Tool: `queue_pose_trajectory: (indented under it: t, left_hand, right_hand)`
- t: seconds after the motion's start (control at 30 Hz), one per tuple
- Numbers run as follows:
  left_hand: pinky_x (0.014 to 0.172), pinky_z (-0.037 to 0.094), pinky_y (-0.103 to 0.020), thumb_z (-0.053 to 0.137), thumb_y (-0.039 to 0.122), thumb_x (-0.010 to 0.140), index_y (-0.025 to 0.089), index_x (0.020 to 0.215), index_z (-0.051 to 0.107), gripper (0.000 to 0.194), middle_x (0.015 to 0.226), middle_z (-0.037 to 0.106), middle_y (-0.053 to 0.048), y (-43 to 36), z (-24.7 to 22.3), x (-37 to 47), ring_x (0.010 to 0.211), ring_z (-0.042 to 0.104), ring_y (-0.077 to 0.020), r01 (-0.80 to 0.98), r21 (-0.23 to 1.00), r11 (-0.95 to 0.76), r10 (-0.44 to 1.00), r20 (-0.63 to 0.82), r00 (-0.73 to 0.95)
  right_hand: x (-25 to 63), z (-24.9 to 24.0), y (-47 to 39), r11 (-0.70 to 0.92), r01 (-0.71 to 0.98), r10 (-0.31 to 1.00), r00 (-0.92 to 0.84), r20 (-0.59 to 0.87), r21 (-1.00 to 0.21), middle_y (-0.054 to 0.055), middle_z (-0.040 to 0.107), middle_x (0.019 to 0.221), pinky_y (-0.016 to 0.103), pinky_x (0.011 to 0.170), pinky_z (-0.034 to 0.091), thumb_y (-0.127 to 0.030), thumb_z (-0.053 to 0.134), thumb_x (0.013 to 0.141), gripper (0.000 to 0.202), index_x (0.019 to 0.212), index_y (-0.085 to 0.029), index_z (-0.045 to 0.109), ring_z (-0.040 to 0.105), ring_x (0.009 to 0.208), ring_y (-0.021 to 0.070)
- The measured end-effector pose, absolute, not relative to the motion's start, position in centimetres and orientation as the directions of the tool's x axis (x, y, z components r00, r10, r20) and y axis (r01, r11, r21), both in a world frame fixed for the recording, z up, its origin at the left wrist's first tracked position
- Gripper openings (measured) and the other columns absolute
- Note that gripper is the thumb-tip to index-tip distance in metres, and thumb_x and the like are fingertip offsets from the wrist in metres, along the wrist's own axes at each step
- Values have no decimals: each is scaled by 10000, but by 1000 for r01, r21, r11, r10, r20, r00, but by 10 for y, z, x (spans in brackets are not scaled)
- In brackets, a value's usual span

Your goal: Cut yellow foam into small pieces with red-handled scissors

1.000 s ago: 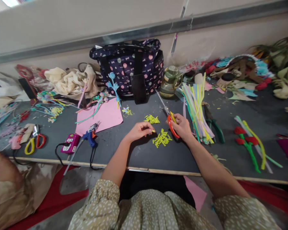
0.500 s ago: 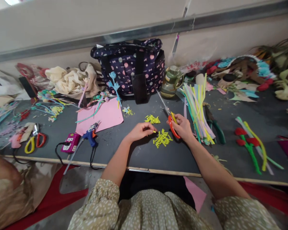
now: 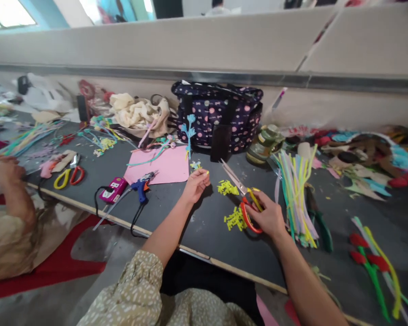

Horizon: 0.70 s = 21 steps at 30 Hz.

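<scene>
Scissors (image 3: 243, 188) in the right hand (image 3: 270, 215), at a dark table (image 3: 211, 240).
The table's pale near edge (image 3: 231, 268) fronts bare surface between the forearms (image 3: 166, 226). The right hand is wrapped around the handles (image 3: 245, 218), beside a yellow pile (image 3: 235, 219); the long axis slants, blades pointing away and leftward. The left hand (image 3: 194, 185) pinches a yellow snippet (image 3: 207, 172). Beyond stand a bag (image 3: 204, 118) and pale wall (image 3: 156, 50).

The right grip (image 3: 268, 213) holds scissors (image 3: 242, 187) near yellow snippets (image 3: 236, 219); the left grip (image 3: 196, 184) pinches a yellow piece (image 3: 207, 172).
</scene>
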<state>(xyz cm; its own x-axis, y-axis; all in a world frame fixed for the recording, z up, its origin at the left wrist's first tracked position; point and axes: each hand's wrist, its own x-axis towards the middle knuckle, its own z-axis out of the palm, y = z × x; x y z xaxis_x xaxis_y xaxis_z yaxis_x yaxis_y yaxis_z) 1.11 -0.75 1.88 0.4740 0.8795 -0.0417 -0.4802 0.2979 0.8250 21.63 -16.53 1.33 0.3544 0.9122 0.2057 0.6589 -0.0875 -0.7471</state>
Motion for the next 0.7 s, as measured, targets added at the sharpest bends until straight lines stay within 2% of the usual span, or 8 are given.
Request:
queue_pose_trajectory:
  t: [0.1, 0.23, 0.47, 0.6, 0.7]
  left_hand:
    - [547, 370, -194, 756, 267, 653, 170, 803, 559, 266, 712, 507, 25, 2, 14, 7, 568, 425, -44, -623, 705, 339, 913, -86, 400]
    - [567, 388, -199, 773, 244, 643, 163, 813, 562, 283, 717, 536, 25, 5, 13, 3, 574, 448, -42, -695, 618, 367, 914, -99, 394]
    - [566, 404, -195, 783, 190, 622, 141, 800, 566, 285, 621, 526, 38, 3, 16, 3, 532, 471, -45, -730, 548, 409, 898, -102, 427]
    - [572, 422, -202, 788, 181, 599, 135, 780, 569, 288, 603, 548, 28, 2, 16, 3, 525, 496, -57, -700, 572, 428, 890, -131, 437]
    - [572, 425, -200, 779, 188, 611, 127, 766, 581, 258, 582, 540, 24, 2, 17, 4, 531, 494, -60, -678, 594, 433, 887, -149, 437]
  right_hand:
    - [207, 15, -164, -87, 786, 934, 279, 225, -612, -12, 613, 630, 299, 559, 474, -553, 626, 719, 494, 1092, -234, 573, 584, 539, 169]
    - [198, 22, -155, -57, 887, 935, 208, 287, -458, 14, 647, 659, 304, 523, 458, -588, 595, 732, 493, 1074, -232, 593, 600, 523, 181]
    - [181, 21, -136, -15, 914, 933, 159, 324, -404, -31, 606, 579, 233, 488, 417, -594, 538, 773, 480, 1044, -205, 609, 591, 498, 130]
    - [179, 14, -134, -15, 953, 913, 136, 384, -304, -42, 603, 575, 226, 491, 396, -591, 551, 769, 475, 1029, -199, 618, 591, 501, 120]
    - [182, 12, -137, -11, 959, 905, 130, 405, -284, -32, 621, 600, 227, 502, 402, -586, 555, 771, 473, 1032, -197, 620, 604, 527, 123]
